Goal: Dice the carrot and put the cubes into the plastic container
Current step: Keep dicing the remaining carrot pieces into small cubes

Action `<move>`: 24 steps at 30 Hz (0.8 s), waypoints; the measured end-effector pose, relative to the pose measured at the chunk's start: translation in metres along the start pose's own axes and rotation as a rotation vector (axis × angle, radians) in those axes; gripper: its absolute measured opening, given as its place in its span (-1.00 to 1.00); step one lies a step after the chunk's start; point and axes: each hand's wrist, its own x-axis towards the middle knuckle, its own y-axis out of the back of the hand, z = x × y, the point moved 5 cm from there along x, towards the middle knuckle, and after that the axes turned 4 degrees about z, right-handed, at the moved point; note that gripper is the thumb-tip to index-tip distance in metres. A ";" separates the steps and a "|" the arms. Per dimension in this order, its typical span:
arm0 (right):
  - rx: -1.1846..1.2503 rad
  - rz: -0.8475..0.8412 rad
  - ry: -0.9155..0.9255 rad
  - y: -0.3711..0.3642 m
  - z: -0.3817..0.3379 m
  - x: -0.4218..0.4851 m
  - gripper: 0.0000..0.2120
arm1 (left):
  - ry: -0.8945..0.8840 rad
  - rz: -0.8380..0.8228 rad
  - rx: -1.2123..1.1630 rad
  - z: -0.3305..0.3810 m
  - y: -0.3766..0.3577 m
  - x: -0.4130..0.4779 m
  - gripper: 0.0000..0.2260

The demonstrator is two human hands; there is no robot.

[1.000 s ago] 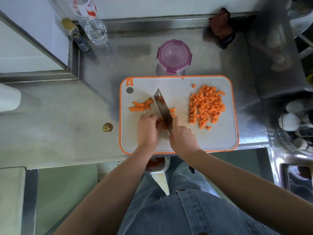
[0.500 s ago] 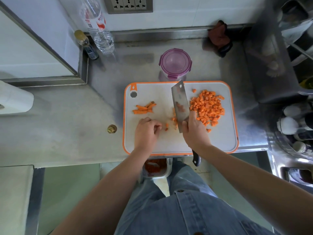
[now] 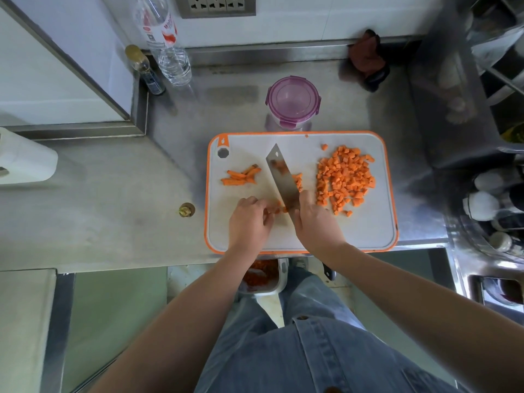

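Note:
A white cutting board with an orange rim [image 3: 368, 236] lies on the steel counter. A heap of carrot cubes [image 3: 344, 178] sits on its right half, and a few carrot sticks [image 3: 241, 175] lie at its left. My right hand [image 3: 316, 219] grips a cleaver [image 3: 282, 177], its blade angled toward the far left with carrot bits stuck to it. My left hand [image 3: 249, 219] holds short carrot pieces [image 3: 279, 208] with curled fingers right beside the blade. The plastic container with a purple lid [image 3: 293, 102] stands closed just behind the board.
A water bottle [image 3: 167, 43] and a small dark bottle [image 3: 144, 70] stand at the back left. A dark red cloth [image 3: 367, 59] lies at the back right. A dish rack [image 3: 493, 205] crowds the right side. A bin with orange scraps [image 3: 261, 275] sits below the counter edge.
The cleaver swung right toward the cube heap, then came back left beside my left hand. A few freshly cut cubes now lie just right of the blade. My left hand stayed put.

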 end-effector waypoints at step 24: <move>0.314 -0.010 -0.027 0.002 0.000 -0.005 -0.81 | 0.110 0.052 -0.099 -0.004 0.006 0.001 -0.91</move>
